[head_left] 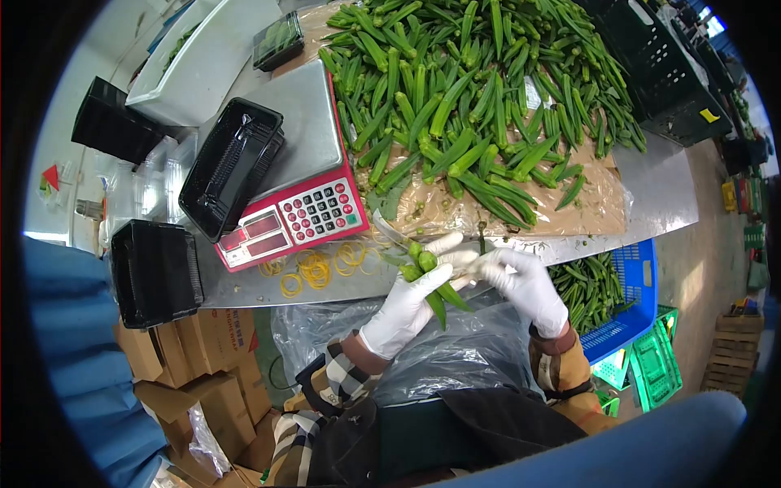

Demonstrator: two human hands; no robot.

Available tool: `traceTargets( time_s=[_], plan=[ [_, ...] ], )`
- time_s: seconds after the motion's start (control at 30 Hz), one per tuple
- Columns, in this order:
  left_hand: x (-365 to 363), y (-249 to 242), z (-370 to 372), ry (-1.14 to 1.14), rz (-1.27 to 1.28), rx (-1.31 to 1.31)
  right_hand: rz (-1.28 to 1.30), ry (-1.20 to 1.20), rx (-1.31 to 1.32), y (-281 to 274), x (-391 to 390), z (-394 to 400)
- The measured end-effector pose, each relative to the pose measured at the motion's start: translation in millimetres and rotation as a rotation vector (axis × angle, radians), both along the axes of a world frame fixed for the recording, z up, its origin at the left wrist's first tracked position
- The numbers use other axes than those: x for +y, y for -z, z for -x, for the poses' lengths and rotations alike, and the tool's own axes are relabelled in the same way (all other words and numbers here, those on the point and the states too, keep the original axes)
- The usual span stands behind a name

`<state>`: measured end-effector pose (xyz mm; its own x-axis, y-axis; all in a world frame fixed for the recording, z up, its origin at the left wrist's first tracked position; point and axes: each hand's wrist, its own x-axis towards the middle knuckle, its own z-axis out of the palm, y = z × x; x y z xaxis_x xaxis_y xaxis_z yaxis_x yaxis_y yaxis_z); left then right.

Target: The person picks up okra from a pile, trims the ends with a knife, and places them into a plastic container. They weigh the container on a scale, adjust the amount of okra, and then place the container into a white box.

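In my white-gloved left hand is a small bunch of okra pods, their stem ends up and tips pointing down past the fingers. My right hand, also gloved, meets the left fingertips with its fingers pinched together; what they hold, if anything, is too small to make out. Beyond the left hand a thin pale blade shows at the table edge. A large pile of loose okra covers the brown sheet in front of me. Yellow rubber bands lie left of my hands.
A red scale carries a tilted black plastic tray. Another black tray sits at the table's left end. Below the right edge, a blue crate holds okra. Cardboard boxes stand at lower left; a dark crate is upper right.
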<state>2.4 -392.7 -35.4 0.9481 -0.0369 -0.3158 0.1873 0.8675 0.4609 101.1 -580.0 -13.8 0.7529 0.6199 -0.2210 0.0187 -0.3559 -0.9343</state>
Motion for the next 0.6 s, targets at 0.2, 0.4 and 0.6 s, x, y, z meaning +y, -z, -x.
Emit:
traceTargets(
  time_s=[0.2,0.4,0.6],
  plan=[
    [8,19,13,-0.002,-0.069,0.085,0.456,0.413,-0.911,47,-16,-56],
    [7,9,14,0.051,-0.124,0.143,0.036,0.582,-0.127,45,-49,-64],
    [4,16,13,0.083,-0.071,0.166,-0.263,0.556,0.125,32,-65,-45]
  ],
)
